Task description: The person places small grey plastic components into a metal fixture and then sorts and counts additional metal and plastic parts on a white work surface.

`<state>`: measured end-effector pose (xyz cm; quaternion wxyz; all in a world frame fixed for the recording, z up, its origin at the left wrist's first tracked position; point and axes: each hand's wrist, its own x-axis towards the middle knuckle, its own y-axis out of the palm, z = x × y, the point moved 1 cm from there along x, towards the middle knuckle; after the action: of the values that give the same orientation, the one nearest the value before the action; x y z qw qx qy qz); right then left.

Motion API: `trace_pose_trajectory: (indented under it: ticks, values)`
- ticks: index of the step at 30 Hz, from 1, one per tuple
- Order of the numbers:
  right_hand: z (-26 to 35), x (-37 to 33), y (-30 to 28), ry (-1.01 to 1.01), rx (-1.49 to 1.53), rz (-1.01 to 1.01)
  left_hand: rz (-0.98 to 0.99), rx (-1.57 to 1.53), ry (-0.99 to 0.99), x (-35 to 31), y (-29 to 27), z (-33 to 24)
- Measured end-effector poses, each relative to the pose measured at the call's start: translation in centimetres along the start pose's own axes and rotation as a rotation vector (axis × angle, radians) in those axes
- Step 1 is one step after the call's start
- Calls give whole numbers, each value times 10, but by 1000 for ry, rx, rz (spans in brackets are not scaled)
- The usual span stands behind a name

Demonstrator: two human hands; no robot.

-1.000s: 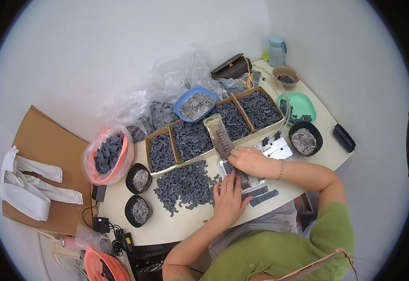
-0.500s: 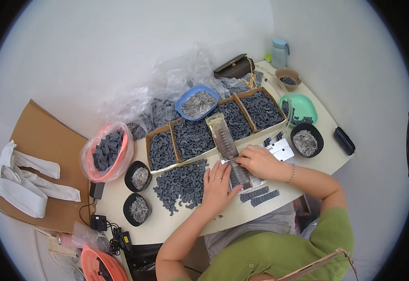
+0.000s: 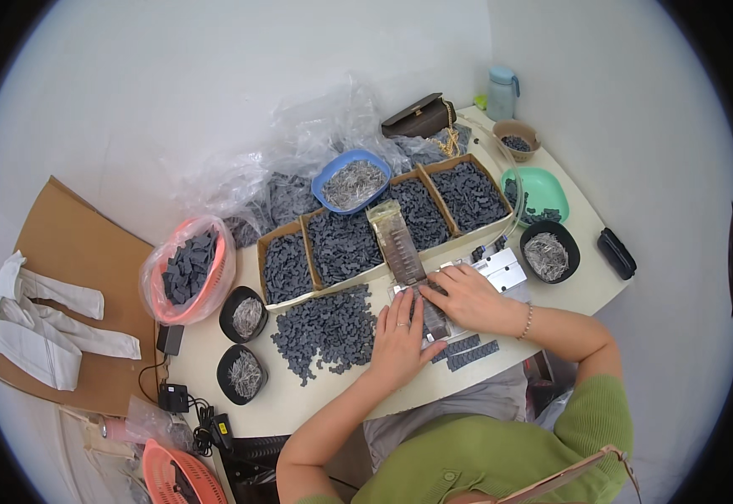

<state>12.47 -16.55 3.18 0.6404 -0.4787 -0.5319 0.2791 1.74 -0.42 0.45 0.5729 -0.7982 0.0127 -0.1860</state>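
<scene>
A narrow clear-topped fixture [image 3: 436, 322] lies at the table's front, with a row of dark pieces showing through it. My left hand [image 3: 397, 343] rests along its left edge, fingers stretched out and thumb apart. From the right, my right hand [image 3: 474, 302] lies over the fixture's upper end, fingers extended and thumb reaching across; nothing shows in its grasp. Beyond my fingertips a long clear-covered holder [image 3: 397, 244] leans against the cardboard tray. Beside the fixture sit two dark toothed strips [image 3: 472, 355]. What lies directly under my fingers is hidden.
A divided cardboard tray [image 3: 326, 290] holds small dark-grey parts; more form a loose pile [image 3: 324, 332]. Thin metal pins fill a blue basin [image 3: 323, 195] and several black bowls [image 3: 234, 329]. A metal block [image 3: 501, 270] with tubing, a green dish [image 3: 543, 178] and black case [image 3: 617, 254] stand right.
My left hand has shifted slightly right onto the fixture. My right hand has moved a little right and down, its fingers now flatter and more extended.
</scene>
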Motion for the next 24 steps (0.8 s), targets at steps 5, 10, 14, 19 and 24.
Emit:
trace_pose_trajectory:
  ticks: [5,10,14,19,24]
  values:
    - [7,-9,-4,-18,41,-26,9,-71,-39,-7,-8,-11]
    - [15,-18,-6,-24,31,-15,-24,-60,-69,-11,-10,-2]
    - [22,-22,-11,-66,-45,-35,-28,-35,-40,-12,-13,-1]
    - [26,-20,-10,-93,-78,-54,-2,53,44,-15,-16,-12]
    - [23,-17,-9,-57,-7,-72,12,-22,31,-14,-16,-6]
